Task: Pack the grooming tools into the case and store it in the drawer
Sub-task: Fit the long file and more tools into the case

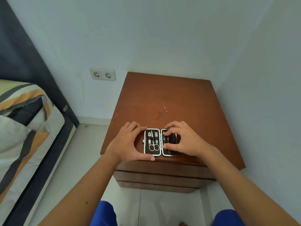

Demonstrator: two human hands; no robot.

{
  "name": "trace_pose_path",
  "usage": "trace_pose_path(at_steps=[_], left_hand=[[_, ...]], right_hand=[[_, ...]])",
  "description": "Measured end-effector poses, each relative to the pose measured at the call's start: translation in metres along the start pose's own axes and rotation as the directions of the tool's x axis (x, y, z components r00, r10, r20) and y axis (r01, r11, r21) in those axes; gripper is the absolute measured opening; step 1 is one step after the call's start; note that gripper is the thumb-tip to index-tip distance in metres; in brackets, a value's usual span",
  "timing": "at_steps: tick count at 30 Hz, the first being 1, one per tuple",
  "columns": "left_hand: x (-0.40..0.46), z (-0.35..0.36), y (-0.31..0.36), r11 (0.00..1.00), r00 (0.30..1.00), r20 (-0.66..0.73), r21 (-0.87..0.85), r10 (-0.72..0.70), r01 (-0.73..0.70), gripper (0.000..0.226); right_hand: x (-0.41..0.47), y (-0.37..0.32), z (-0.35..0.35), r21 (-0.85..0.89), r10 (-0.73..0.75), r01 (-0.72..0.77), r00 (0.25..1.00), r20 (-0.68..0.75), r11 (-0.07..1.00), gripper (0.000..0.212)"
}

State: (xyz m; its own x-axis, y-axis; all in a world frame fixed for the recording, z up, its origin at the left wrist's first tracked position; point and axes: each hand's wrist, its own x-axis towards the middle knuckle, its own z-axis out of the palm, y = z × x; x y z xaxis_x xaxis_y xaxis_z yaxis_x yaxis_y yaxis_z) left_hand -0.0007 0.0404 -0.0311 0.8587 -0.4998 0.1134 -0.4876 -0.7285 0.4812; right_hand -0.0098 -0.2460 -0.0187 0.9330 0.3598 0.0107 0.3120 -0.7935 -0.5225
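A small grooming case with a white rim and black lining lies open flat near the front edge of the brown nightstand. Its left half holds scissors and clippers under straps; the right half holds several dark slim tools. My left hand grips the case's left half, thumb along its front edge. My right hand holds the right half, fingers curled over the tools and thumb on its lower part. A thin metal pick lies loose on the nightstand farther back.
The nightstand's drawers below the top are closed. A bed with striped bedding stands to the left, a double wall socket behind. White walls close in at the back and right. Tiled floor below.
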Motion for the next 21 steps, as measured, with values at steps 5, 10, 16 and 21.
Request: trace_pose_path(at_steps=[5,10,16,21], left_hand=[[0.0,0.0,0.0,1.0,1.0,0.001,0.003,-0.002,0.002,0.123],[0.0,0.0,-0.001,1.0,1.0,0.001,-0.002,-0.002,0.002,0.123],[0.002,0.0,-0.003,1.0,1.0,0.023,0.0,-0.005,0.005,0.125],[0.002,0.0,-0.002,1.0,1.0,0.014,0.002,0.001,-0.001,0.123]], right_hand=[[-0.001,0.0,0.0,0.042,0.018,-0.018,1.0,-0.001,0.999,0.047],[0.03,0.005,-0.015,0.224,0.146,-0.091,0.959,-0.243,0.97,0.021],[0.082,0.021,-0.021,0.233,0.349,-0.278,0.862,-0.367,0.932,0.015],[0.09,0.021,-0.007,0.187,0.383,-0.337,0.855,-0.349,0.923,0.025]])
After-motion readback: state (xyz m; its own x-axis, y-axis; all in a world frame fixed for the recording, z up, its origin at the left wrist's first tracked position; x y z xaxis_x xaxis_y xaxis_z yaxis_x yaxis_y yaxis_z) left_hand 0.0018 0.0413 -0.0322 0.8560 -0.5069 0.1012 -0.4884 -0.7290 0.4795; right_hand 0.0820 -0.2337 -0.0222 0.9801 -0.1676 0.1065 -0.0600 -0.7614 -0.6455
